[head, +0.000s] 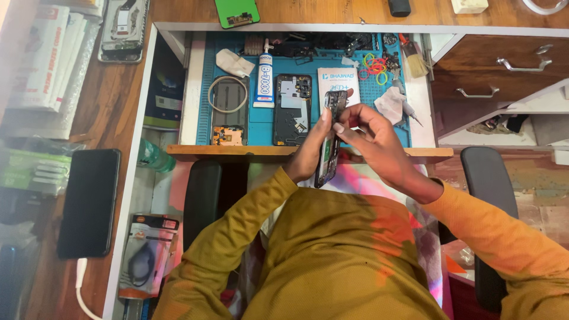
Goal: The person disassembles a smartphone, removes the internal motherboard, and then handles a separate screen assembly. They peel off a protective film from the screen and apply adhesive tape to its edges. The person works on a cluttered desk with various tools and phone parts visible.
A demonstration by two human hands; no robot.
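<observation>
Phone frame (329, 139), dark and opened, held edge-on and near upright above the front lip of the wooden shelf (237, 152), over the person's lap. Left hand (311, 151) wraps its lower half from the left, thumb at the upper edge; right hand (370, 133) pinches the top end with fingertips pressed on it. Behind, on the blue work mat (261, 127): another opened phone body (292, 109), a glue tube (265, 80), coloured rubber bands (374, 65)

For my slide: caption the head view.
Both hands, left hand and right hand, hold an opened phone above a blue mat.
</observation>
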